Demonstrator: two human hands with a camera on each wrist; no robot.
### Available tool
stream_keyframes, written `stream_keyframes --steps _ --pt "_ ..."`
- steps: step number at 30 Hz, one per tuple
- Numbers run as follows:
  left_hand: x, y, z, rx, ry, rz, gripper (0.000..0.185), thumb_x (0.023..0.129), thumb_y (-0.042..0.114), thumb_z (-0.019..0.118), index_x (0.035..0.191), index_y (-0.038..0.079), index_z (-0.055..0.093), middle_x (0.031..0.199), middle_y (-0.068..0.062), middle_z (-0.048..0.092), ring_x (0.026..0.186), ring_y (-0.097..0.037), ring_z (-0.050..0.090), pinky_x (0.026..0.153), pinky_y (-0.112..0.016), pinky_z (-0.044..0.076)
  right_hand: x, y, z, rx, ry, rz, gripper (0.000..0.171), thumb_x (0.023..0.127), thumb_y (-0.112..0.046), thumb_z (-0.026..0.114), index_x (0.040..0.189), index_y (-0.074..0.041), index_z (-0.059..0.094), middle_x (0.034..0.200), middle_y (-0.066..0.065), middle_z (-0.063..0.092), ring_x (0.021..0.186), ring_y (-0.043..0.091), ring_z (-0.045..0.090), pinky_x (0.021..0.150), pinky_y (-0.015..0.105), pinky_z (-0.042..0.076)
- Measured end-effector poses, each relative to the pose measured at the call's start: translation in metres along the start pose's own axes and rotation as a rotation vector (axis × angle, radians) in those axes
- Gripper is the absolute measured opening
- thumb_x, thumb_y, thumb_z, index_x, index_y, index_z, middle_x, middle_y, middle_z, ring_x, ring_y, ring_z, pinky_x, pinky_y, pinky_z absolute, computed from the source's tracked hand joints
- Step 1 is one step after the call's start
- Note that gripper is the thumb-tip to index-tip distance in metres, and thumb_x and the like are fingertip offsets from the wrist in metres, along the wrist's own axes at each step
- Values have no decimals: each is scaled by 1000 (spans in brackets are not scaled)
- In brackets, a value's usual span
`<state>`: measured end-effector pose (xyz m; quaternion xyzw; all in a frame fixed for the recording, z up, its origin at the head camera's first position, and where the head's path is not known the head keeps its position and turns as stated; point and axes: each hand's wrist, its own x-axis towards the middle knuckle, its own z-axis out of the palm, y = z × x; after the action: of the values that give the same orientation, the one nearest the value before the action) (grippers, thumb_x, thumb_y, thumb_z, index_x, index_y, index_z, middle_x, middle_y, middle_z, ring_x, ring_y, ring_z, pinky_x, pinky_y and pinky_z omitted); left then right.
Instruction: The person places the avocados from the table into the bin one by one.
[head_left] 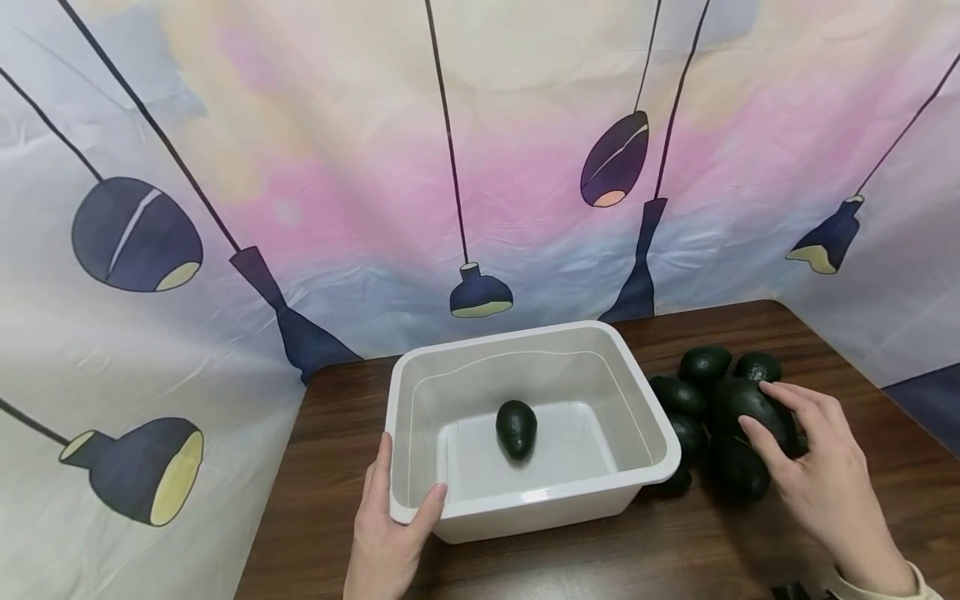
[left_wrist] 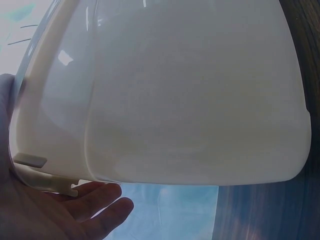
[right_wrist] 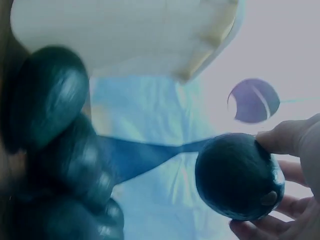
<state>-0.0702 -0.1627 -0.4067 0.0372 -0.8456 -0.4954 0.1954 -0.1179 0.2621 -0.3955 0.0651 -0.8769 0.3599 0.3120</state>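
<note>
A printed fabric backdrop (head_left: pixel 480 150) with dark hanging lamps on pink, blue and cream washes closes in the back and both sides of the dark wooden bench (head_left: pixel 570 558). A white plastic tub (head_left: pixel 652 433), rectangular with rounded corners and a rolled rim, sits in the middle of the bench and stands between the two hands. Its walls are smooth and glossy, catching light along the inside. One dark green avocado (head_left: pixel 516 428) lies alone on the tub's floor, pear-shaped, narrow end toward the back.

Just right of the tub, a pile of avocados (head_left: pixel 701 396) crowds together on the bench, touching each other and pressing near the tub's right wall. Their skins are very dark green, nearly black, dull with a faint sheen.

The right hand (head_left: pixel 813 467) is clamped on the top avocado of the pile (head_left: pixel 750 408): thumb on its near side, fingers curled over the far side. The right wrist view shows the same fruit (right_wrist: pixel 239 176), rounded and smooth, pinched between thumb and fingertips, with other avocados blurred to its left and the tub's underside above.

The left hand (head_left: pixel 390 525) holds the tub's near left corner, thumb hooked over the rim, fingers outside along the wall.
</note>
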Motion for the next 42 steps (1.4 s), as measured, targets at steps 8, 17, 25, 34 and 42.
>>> stream_keyframes --steps 8,17,25,34,42 --pt "3 2 1 23 -15 -9 89 85 27 78 155 16 25 141 -8 44 119 -24 51 91 -6 35 5 -22 6 74 63 -113 59 77 5 78 132 -7 60 130 19 50 118 -5 41 86 3 31" --pt "4 0 0 22 -7 -6 89 85 27 78 155 16 25 141 -8 44 119 -24 50 91 -6 34 7 -39 13 139 58 -172 56 77 4 78 130 -4 61 133 15 52 120 7 46 85 8 36" --pt "2 -3 1 6 23 15 88 83 21 79 155 15 27 141 -8 46 116 -23 52 90 -6 37 11 -56 24 207 49 -275 49 80 -4 79 126 0 62 131 17 53 116 11 49 81 8 40" --pt "0 -2 1 12 14 -11 87 85 24 78 155 17 26 141 -7 46 116 -24 52 89 -6 37 16 -70 36 287 23 -359 45 87 -22 75 122 3 63 126 21 55 119 20 50 97 15 38" --pt "0 -3 1 0 24 14 88 83 20 79 155 16 28 140 -8 47 114 -24 53 89 -9 40 14 -69 50 312 -13 -383 44 87 -22 76 123 1 64 126 19 56 115 19 52 93 14 39"
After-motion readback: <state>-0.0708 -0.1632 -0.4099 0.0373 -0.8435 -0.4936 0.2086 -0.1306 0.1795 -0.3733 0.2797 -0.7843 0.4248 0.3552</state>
